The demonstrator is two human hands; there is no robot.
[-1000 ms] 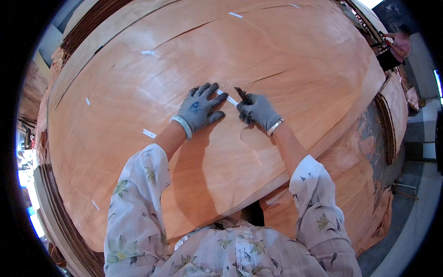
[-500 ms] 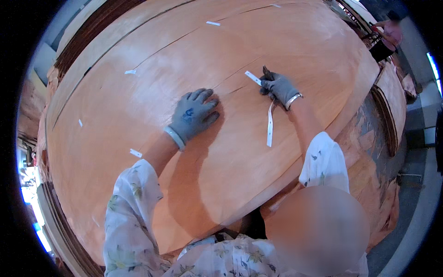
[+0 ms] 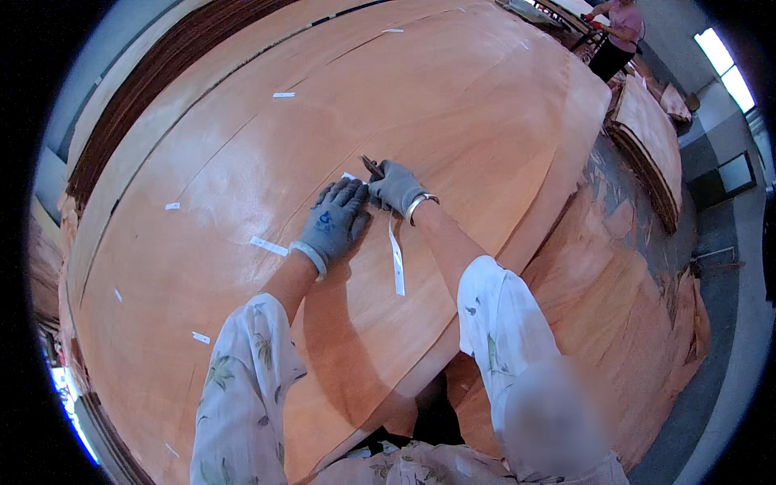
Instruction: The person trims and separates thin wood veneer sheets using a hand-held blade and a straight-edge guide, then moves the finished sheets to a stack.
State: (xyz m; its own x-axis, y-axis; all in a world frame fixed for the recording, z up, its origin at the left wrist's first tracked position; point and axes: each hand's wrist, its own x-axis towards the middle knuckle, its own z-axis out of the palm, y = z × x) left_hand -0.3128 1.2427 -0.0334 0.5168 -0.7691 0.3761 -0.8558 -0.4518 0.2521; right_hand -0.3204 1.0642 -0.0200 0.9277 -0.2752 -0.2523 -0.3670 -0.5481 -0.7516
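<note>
A broad sheet of orange-brown wood veneer [image 3: 453, 137] lies in front of me, with thin cracks running across it. My left hand [image 3: 331, 222], in a grey glove, rests on the sheet beside a crack, its fingers stretched out. Close to its fingertips, my gloved right hand [image 3: 394, 188] is closed around a dark, narrow tool [image 3: 372, 167] whose kind I cannot make out. A strip of white tape [image 3: 397, 263] trails from under that hand onto the veneer. The end of a white tape piece [image 3: 348, 176] shows between both hands; the rest is covered.
Several short white tape pieces lie on the veneer, one [image 3: 268, 245] near my left wrist. Stacked veneer [image 3: 162, 89] stands at the far left, with another stack [image 3: 651, 153] on the right. Torn veneer [image 3: 598, 323] lies lower right. A person in pink [image 3: 622, 28] is at the far right.
My right hand has come left to my left hand, bringing the tool and tape along. The view has shifted, and a tape piece now shows by my left wrist.
</note>
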